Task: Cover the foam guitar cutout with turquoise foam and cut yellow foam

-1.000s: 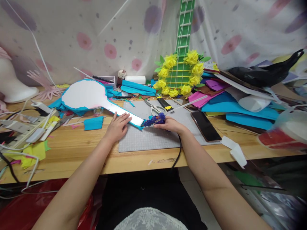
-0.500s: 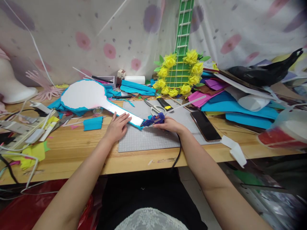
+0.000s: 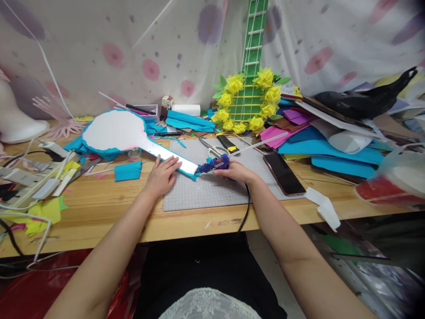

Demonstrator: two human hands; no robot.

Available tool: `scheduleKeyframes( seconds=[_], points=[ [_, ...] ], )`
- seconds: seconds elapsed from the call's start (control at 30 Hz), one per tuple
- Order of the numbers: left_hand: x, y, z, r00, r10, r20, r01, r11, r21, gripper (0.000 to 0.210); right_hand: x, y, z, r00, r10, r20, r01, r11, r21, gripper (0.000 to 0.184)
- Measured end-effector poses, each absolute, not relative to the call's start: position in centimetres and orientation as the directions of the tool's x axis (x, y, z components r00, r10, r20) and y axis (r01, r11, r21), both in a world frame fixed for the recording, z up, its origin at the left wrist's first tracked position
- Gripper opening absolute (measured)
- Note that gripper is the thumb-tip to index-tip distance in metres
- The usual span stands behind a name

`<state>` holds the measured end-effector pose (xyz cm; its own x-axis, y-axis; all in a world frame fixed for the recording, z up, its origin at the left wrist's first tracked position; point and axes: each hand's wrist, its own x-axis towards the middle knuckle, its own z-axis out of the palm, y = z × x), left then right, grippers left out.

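Desk (image 3: 102,201) with two bare hands at a white cutout (image 3: 114,128) edged in blue, seen from above the near edge. The cutout lies aslant on the left half: its broad, rounded head points toward the back left, over crumpled blue paper (image 3: 75,144), and its narrow neck runs toward the near edge, ending on a gray cutting mat (image 3: 199,197). The left hand (image 3: 162,177) lies palm down on the neck, its fingers extended, slightly parted and pressed flat. The right hand (image 3: 237,172) grips a blue glue gun (image 3: 214,164), thumb along the near side, with the nozzle at the end of the neck; the gun and the small scale hide how the other fingers are set and whether the nozzle touches the edging. A black cord (image 3: 247,208) drops from the gun over the near edge. Beyond the gun, on the mat, lie scissors (image 3: 215,152) and a black-and-yellow cutter (image 3: 227,144); a dark phone (image 3: 283,174) overlaps the mat's right side. At the back edge stands a green stringed model (image 3: 247,103) ringed with yellow flowers (image 3: 235,83). Stacked colored paper (image 3: 327,146) fills the back right, and a power strip (image 3: 35,188) lies toward the left end
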<state>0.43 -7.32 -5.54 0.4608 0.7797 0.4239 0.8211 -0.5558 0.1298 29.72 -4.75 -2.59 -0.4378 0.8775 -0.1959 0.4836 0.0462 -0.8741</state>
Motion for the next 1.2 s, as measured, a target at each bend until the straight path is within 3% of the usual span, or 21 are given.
scheduleKeyframes(
  seconds=[0.23,0.83,1.2],
  points=[
    [0.3,-7.3,-5.6,0.472,0.77,0.43,0.819,-0.563,0.107,0.049,29.8,-4.8,-2.4,-0.439,0.88,-0.182,0.482,0.06,-0.874,0.039],
    [0.5,-7.3,-5.5,0.477,0.766,0.432,0.82,-0.564,0.095,0.047,30.0,-4.9,-1.3,-0.34,0.913,-0.224,0.513,-0.02,-0.858,0.036],
    [0.4,-7.3,-5.5,0.473,0.769,0.43,0.822,-0.561,0.097,0.047,30.7,-4.5,-2.1,-0.333,0.925,-0.183,0.525,0.021,-0.851,0.036]
  ],
)
